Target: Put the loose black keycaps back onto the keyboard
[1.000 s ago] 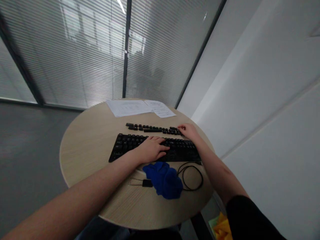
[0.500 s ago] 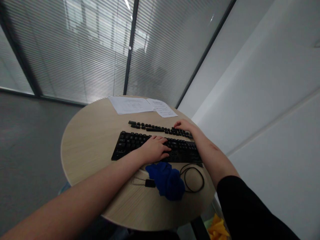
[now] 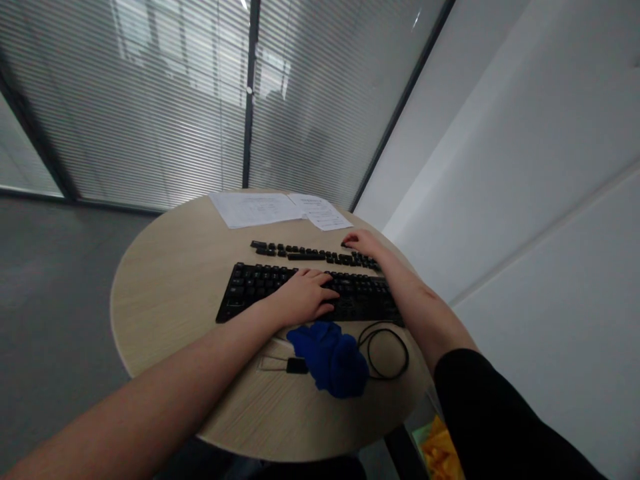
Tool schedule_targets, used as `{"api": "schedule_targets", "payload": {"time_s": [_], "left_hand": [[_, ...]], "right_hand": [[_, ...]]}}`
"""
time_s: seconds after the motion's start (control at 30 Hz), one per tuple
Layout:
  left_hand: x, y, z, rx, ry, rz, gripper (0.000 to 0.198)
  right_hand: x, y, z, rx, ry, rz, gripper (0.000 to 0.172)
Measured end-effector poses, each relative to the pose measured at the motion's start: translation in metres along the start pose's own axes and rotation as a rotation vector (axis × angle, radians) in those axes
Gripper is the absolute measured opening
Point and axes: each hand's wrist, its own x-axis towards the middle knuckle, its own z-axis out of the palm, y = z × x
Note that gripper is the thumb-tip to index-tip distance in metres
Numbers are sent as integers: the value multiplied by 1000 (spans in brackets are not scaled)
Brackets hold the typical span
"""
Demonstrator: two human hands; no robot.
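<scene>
A black keyboard [image 3: 250, 287] lies across the round table, a patch right of its middle looking bare of keycaps. My left hand [image 3: 306, 293] rests on it with the fingers spread, holding nothing. Beyond the keyboard runs a double row of loose black keycaps [image 3: 306, 256], one of them long like a space bar. My right hand [image 3: 362, 242] is at the far side of that row, fingers pinched on a small black keycap [image 3: 345, 245]. My right forearm covers the keyboard's right end and part of the row.
A crumpled blue cloth [image 3: 333, 360] lies in front of the keyboard, beside a coiled black cable [image 3: 389, 353] and a wire tool with a black handle [image 3: 297, 365]. Printed papers [image 3: 260, 208] lie at the table's [image 3: 160, 287] far edge. Something yellow [image 3: 443, 450] is below at right.
My right hand has lifted slightly away from the keycap row, toward the papers, with a keycap at its fingertips. My left hand stays on the keyboard. The view has shifted slightly.
</scene>
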Motion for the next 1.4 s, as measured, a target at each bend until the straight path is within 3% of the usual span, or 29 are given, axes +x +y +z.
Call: {"api": "schedule_targets", "payload": {"time_s": [0.07,0.17,0.33,0.43,0.73,1.4], "left_hand": [[0,0,0,-9,0,-1,32],[1,-4,0,-37,21,4,32],[1,-12,-5,-98,65,10,30],[2,-16,-7,-112,63,-7,30],[0,-22,-9,-162,61,-40,33],[1,-20,-13,-177,47,-29,34]], "right_hand": [[-15,-8,-9,35,81,-25,15],[-60,-21,-15,152,226,-106,15],[-152,-37,2,270,186,-180,16],[-179,-43,14,247,194,-204,13],[-177,-51,27,173,175,-310,11],[-176,-54,29,56,139,-502,12]]}}
